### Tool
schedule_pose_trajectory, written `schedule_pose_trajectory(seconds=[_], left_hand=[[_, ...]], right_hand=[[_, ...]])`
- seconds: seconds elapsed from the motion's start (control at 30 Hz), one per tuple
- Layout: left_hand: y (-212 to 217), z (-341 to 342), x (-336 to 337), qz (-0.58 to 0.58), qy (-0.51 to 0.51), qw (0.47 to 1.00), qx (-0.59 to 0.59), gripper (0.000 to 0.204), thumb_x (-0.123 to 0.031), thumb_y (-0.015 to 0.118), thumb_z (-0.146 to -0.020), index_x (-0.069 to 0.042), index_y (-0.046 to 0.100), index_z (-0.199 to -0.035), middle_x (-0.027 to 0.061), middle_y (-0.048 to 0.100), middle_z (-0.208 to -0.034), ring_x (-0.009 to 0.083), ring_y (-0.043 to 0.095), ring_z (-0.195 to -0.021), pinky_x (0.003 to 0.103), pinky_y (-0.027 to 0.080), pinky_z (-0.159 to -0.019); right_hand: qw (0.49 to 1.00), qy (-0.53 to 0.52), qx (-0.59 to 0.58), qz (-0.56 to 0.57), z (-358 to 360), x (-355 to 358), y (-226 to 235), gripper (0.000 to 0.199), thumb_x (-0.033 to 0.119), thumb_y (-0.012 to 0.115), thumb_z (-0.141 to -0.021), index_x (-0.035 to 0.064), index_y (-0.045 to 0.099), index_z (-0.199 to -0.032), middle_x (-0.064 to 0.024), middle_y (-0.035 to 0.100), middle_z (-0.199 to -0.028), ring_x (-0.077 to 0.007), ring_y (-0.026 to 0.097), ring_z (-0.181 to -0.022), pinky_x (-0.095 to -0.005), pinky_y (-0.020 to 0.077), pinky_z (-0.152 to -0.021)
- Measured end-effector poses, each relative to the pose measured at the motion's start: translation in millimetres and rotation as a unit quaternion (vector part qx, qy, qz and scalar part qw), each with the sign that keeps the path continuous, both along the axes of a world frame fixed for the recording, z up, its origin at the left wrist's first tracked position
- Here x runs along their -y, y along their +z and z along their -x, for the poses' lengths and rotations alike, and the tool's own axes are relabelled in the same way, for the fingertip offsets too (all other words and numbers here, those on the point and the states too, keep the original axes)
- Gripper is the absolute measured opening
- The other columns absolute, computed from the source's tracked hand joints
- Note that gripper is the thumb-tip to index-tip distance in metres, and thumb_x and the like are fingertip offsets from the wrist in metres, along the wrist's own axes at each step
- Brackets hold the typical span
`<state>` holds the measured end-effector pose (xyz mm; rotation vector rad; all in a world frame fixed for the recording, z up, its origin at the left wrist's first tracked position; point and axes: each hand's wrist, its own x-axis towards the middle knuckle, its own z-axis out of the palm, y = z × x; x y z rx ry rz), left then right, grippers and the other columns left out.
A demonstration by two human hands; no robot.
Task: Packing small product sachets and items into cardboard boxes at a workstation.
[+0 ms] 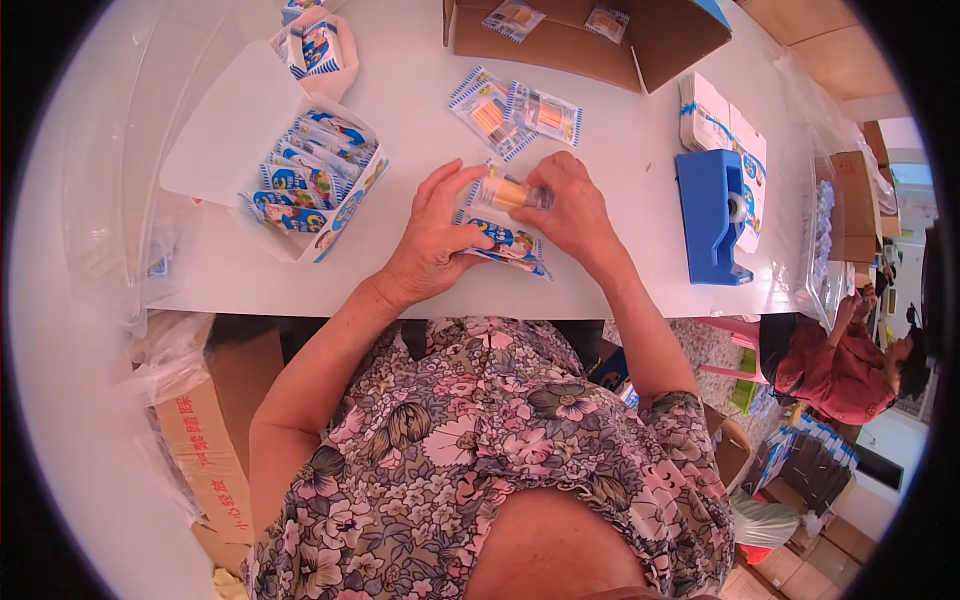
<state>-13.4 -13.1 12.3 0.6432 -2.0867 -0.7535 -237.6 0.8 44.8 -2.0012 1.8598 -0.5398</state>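
Near the table's front edge, my left hand (pixel 425 238) is closed round small blue-and-white printed packets (pixel 512 243). Just above them is a clear packet with tan sticks inside (pixel 500 189), its right end pinched by my right hand (pixel 576 212). The fingertips of my left hand come close to that packet's left edge, and whether they touch it I cannot tell. Beyond my hands lie several loose clear packets (pixel 490 112) of the same kind, overlapping. To the left, an open white box (pixel 350 212) holds a row of several blue printed packets (pixel 300 180).
A blue tape dispenser (pixel 708 215) stands at the right, beside a stack of flat white-and-blue cartons (pixel 708 112). An open brown cardboard box (pixel 590 55) with clear packets sits at the far edge. A pink bag-like holder (pixel 342 60) is at far left. Another person (pixel 845 370) sits off to the right.
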Motion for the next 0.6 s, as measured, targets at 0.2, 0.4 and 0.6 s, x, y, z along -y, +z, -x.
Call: schedule_pose_trajectory(seconds=[0.2, 0.4, 0.6], left_hand=[[-17.7, -9.9, 0.9, -0.08, -0.035, 0.996, -0.011, 0.03, -0.006, 0.084, -0.067, -0.01, 0.068, -0.092, 0.0154, 0.058, -0.128, 0.0359, 0.057, -0.117, 0.04, 0.046, -0.099], [-9.4, -5.8, -0.3, -0.196, -0.025, 0.98, -0.028, 0.035, -0.005, 0.083, -0.07, -0.009, 0.066, -0.101, 0.0144, 0.063, -0.118, 0.0288, 0.064, -0.102, 0.035, 0.053, -0.086], [2.1, -2.7, 5.1, 0.006, 0.028, 0.999, -0.032, 0.042, -0.006, 0.083, -0.07, -0.006, 0.063, -0.107, 0.0124, 0.063, -0.12, 0.0274, 0.063, -0.108, 0.039, 0.052, -0.09]], right_hand=[[0.911, 0.196, 0.232, -0.277, 17.5, 14.8, 17.6, 0.044, 0.014, 0.081, -0.073, 0.0056, 0.066, -0.114, -0.0087, 0.063, -0.116, -0.0286, 0.06, -0.101, -0.0346, 0.0504, -0.085], [0.966, 0.078, -0.113, 0.217, 58.4, 60.2, -14.6, 0.032, 0.015, 0.074, -0.083, 0.0033, 0.068, -0.112, -0.0138, 0.069, -0.108, -0.0298, 0.065, -0.098, -0.0387, 0.0526, -0.087], [0.968, 0.101, 0.05, 0.225, 32.6, 25.7, -12.6, 0.013, 0.008, 0.067, -0.087, 0.0008, 0.07, -0.098, -0.0114, 0.071, -0.094, -0.026, 0.068, -0.085, -0.0347, 0.0537, -0.077]])
